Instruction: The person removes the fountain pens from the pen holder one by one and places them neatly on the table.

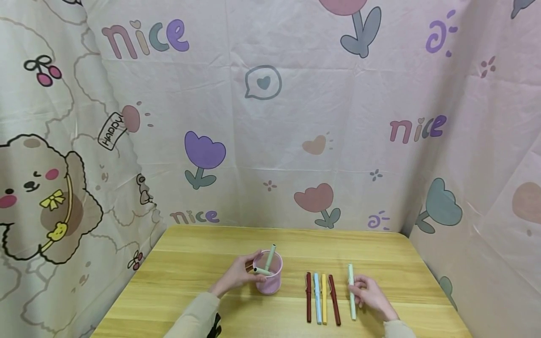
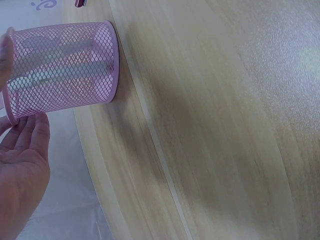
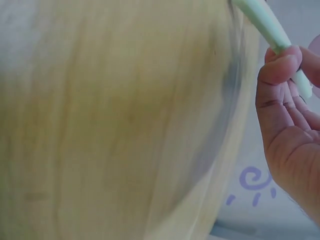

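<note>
With thumb and fingers on opposite sides of its rim, my left hand (image 1: 237,274) grips a pink mesh pen holder (image 1: 270,285) standing on the table. Two pale green pens (image 1: 270,257) lean inside it; their length shows through the mesh in the left wrist view. On the right, my right hand (image 1: 369,292) pinches a pale green pen (image 3: 267,24) between thumb and fingers. To the left of that pen lie a dark red pen (image 1: 309,300), a light blue pen (image 1: 318,303), a yellow pen (image 1: 324,300) and another dark red pen (image 1: 335,303), side by side.
The wooden table (image 1: 190,253) carries the pen holder left of the row of pens. A printed curtain (image 1: 262,126) hangs behind the table and along both sides. A small black object (image 1: 215,325) shows beside the left sleeve.
</note>
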### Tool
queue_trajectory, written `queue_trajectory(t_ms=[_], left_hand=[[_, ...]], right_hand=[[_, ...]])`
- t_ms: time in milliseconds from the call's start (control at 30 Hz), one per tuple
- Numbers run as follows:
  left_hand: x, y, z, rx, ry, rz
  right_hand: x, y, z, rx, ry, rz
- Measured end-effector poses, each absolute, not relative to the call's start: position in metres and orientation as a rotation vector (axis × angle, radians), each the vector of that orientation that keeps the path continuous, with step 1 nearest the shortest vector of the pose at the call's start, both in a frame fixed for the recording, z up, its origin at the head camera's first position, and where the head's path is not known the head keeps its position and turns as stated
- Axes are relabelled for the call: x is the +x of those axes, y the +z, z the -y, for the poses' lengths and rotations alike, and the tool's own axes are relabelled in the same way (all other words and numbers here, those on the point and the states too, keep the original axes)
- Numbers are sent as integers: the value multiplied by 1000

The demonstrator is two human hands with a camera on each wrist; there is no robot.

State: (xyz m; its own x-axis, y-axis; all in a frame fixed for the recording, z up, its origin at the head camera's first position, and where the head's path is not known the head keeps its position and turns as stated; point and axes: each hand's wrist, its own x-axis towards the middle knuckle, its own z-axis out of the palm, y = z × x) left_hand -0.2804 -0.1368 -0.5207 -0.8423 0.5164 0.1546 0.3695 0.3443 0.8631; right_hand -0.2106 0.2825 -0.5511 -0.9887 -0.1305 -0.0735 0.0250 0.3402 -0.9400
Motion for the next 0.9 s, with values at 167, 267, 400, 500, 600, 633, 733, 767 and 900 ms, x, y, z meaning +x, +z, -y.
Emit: queue_trajectory(t_ms=[167,267,400,500,600,633,733,767,900], left_hand=[[-281,-521,136,807,1519,-2446],[-281,-521,137,809,1524,-2443],[-281,-522,136,813,1529,-2442],[-281,-522,137,815,1527,-2443],[-282,-522,137,817,1525,-2444],[-282,-522,137,818,1527,-2443],[-282,-523,138,815,1526,-2445],[-282,-523,138,813,1523,-2448],[-282,-523,138,808,1522,-2447]], right_hand=[[-214,-556,-282,-116,-1723,-2413],[-215,-558,-282,-128,-1705,-2396],[-216,-559,-281,-120,-1664,-2410],[-217,-560,-280,-119,-1649,-2410],[-217,-561,-280,-136,-1642,-2397],[-218,-561,-279,-140,-1638,-2394],[-218,-562,-278,-155,-1633,-2391],[-218,-562,-278,-156,-1632,-2390],[-217,-562,-275,-155,-1628,-2385]])
